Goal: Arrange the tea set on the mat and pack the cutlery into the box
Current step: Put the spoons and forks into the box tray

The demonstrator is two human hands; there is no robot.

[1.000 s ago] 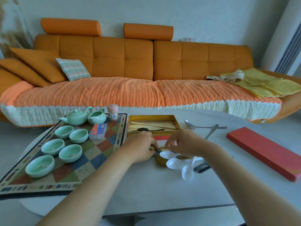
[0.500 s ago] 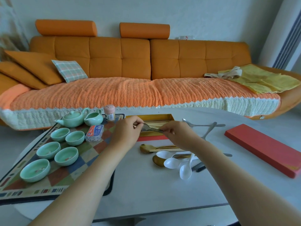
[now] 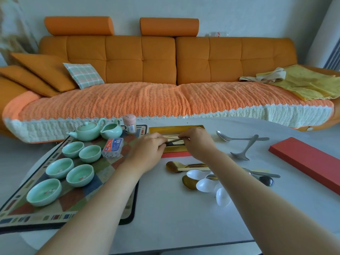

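My left hand (image 3: 149,151) and my right hand (image 3: 197,142) pinch the two ends of a dark metal spoon (image 3: 173,140) just above the gold-lined box (image 3: 173,129), which holds wooden chopsticks. On the checked mat (image 3: 103,173) stand a pale green teapot (image 3: 86,131), a green pitcher (image 3: 111,130) and several green cups (image 3: 80,175). Gold spoons (image 3: 174,166), white plastic spoons (image 3: 204,184) and steel spoons (image 3: 239,138) lie on the white table near my right forearm.
A red box lid (image 3: 309,162) lies at the table's right. A small pink jar (image 3: 129,123) and a blue packet (image 3: 112,147) sit on the mat. An orange sofa runs along behind the table.
Both hands lifted a spoon from the pile and carried it away from me; it is now low over the box.
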